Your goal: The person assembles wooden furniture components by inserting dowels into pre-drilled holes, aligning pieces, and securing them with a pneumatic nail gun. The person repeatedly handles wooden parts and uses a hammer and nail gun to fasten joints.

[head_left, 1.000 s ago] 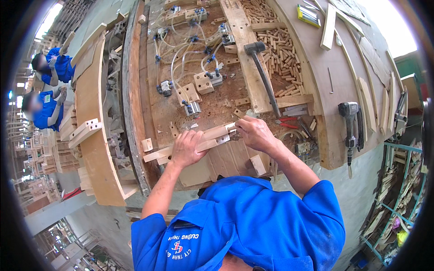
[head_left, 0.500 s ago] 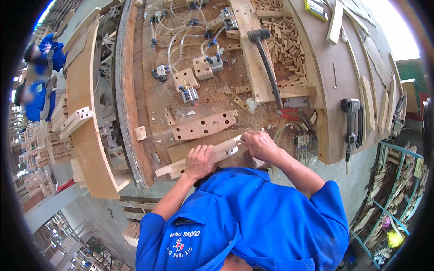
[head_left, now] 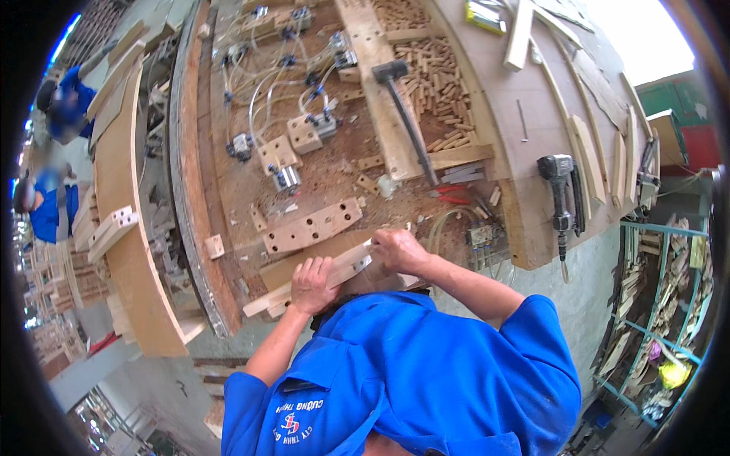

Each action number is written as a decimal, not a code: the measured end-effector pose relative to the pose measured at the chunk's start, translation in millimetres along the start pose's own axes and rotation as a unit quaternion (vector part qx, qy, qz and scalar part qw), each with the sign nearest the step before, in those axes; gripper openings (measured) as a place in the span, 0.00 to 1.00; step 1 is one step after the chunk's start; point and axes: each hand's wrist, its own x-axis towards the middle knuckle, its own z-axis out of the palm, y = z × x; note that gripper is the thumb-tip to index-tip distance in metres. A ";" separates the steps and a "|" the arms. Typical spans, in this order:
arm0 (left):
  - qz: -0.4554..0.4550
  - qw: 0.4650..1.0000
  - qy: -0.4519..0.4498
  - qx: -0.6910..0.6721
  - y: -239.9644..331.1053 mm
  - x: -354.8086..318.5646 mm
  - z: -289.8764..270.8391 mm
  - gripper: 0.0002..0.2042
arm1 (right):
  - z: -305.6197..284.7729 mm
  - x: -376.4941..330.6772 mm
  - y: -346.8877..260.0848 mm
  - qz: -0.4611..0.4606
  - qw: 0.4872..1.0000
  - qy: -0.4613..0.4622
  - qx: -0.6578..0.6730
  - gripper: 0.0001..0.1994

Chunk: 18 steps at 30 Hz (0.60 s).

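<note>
Two pale wooden bars (head_left: pixel 346 260) lie side by side at the bench's near edge, close to my body. The nearer one has dark holes in its face. My left hand (head_left: pixel 313 285) is wrapped over both bars toward their left part. At their right end my right hand (head_left: pixel 399 251) has its fingers pinched together; whatever they hold is hidden or too small to name. Under and behind the bars is a flat brown board (head_left: pixel 296 262). Just beyond it sits a wooden block with several holes (head_left: pixel 313 226).
A black mallet (head_left: pixel 407 114) rests on a plank beside a bin of wooden dowels (head_left: pixel 437 87). Clamps with air hoses (head_left: pixel 266 95) spread over the far left of the bench. Pliers with red handles (head_left: pixel 454 199) and a power drill (head_left: pixel 559 194) lie to the right.
The whole view has shifted, so the bench appears farther left. Both hands stay on the bars, with the right still pinched at their right end.
</note>
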 end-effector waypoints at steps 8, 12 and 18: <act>-0.021 0.999 0.020 0.031 8.3 -1.3 -3.1 0.29 | -129.8 85.7 78.1 0.193 0.931 0.297 0.088 0.06; 0.002 1.000 0.017 0.021 6.3 14.8 -12.2 0.27 | -196.5 149.7 168.7 0.275 0.891 0.346 -0.105 0.14; -0.014 1.000 0.024 0.006 5.8 5.0 -17.9 0.27 | -201.7 210.7 190.0 0.308 0.882 0.268 -0.234 0.12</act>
